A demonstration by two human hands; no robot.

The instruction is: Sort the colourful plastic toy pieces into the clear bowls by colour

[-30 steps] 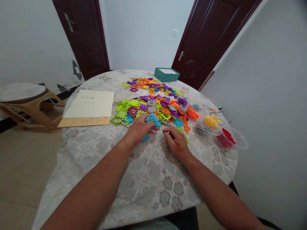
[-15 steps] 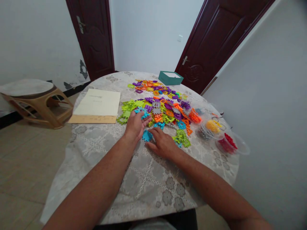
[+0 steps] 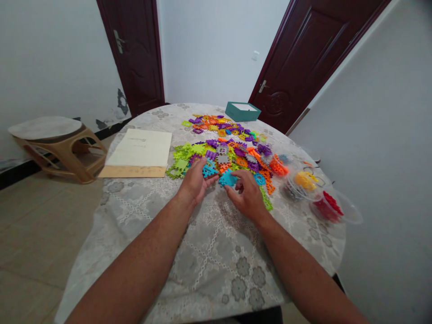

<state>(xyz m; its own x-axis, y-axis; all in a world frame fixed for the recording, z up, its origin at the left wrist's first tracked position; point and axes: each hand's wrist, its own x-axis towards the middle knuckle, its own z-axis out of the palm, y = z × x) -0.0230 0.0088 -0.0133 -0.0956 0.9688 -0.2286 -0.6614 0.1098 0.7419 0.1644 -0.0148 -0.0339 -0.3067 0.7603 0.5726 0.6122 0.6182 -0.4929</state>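
Note:
Blue notched plastic building pieces [image 3: 209, 168] rest in my left hand [image 3: 196, 183], its thumb over them and the palm turned partly up. My right hand [image 3: 249, 194] pinches a flat blue building piece [image 3: 227, 178] between thumb and fingers, a little to the right of my left fingertips. Just beyond both hands lies a heap of interlocking pieces in green [image 3: 182, 164], purple, grey [image 3: 223, 159] and orange. Close to my right hand are a blue ring-shaped piece [image 3: 259, 179] and a green piece [image 3: 267, 200] partly hidden by that hand.
A second pile of pieces [image 3: 213, 128] lies farther back, near a green box [image 3: 243, 111]. Clear tubs hold orange [image 3: 278, 166], yellow [image 3: 303, 181] and red parts [image 3: 328, 207] on the right. An open notebook [image 3: 140, 148] lies left on the tablecloth [image 3: 202, 256]. A stool [image 3: 64, 146] stands beyond the left edge.
My right hand has lifted the blue piece off the tablecloth and moved slightly right with it. My left hand still holds its blue pieces, now a little lower in view.

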